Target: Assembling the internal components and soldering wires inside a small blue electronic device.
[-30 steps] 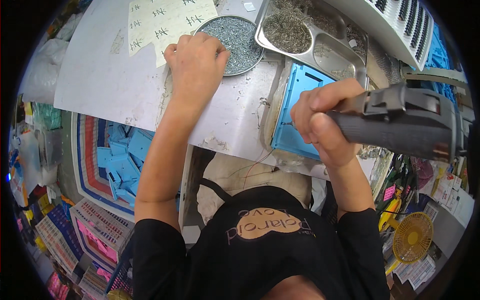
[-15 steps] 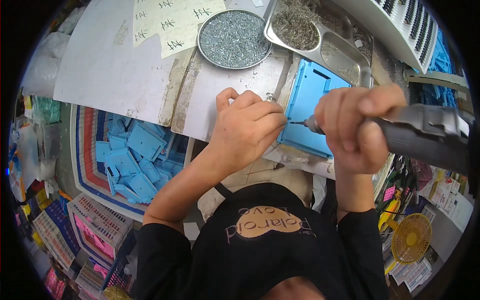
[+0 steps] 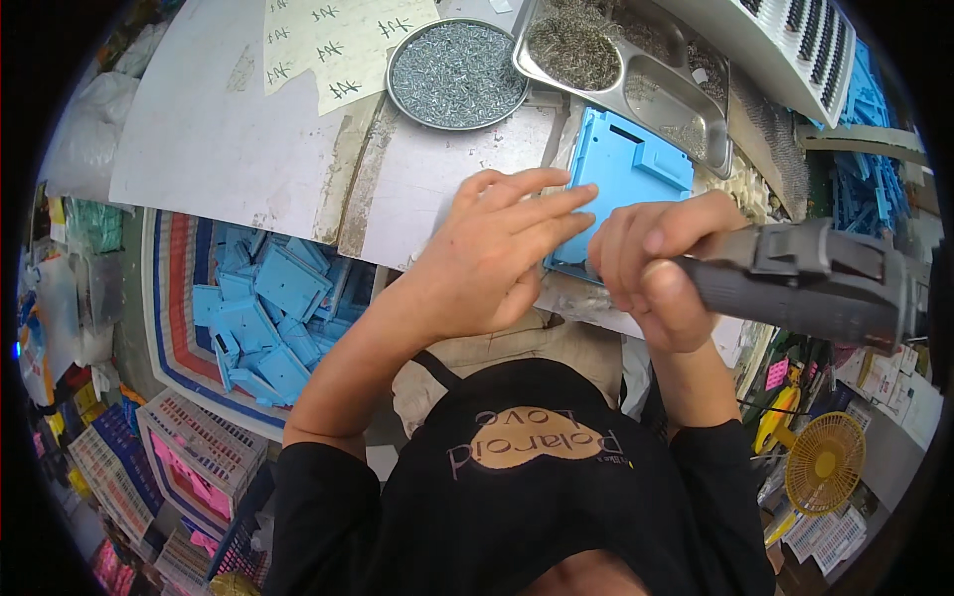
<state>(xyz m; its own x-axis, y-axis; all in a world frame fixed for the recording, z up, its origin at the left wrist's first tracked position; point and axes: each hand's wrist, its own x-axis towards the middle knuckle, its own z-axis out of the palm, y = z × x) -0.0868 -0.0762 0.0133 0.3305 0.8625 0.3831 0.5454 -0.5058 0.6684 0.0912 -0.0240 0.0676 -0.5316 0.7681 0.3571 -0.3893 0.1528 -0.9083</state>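
A blue plastic panel (image 3: 621,159) with raised edges and a slot lies at the table's near edge. My right hand (image 3: 661,263) is wrapped round a dark electric screwdriver (image 3: 795,283), held sideways over the panel's near right part. Its tip is hidden behind my hands. My left hand (image 3: 507,243) hovers at the panel's left edge, fingers stretched out toward the right, with nothing visible in them. Beyond the panel, small silver screws (image 3: 459,74) fill a round metal dish (image 3: 459,128).
A divided steel tray (image 3: 617,94) of small metal parts stands behind the panel. Far right is a white rack (image 3: 765,45) with black pieces. At left, a striped bin (image 3: 179,298) holds several blue panels (image 3: 293,281). A yellow fan (image 3: 825,462) stands low right.
My left fingers have gone from a pinch at the panel's left edge to stretched out. My right hand and the screwdriver have moved left and slightly nearer; its bit no longer shows.
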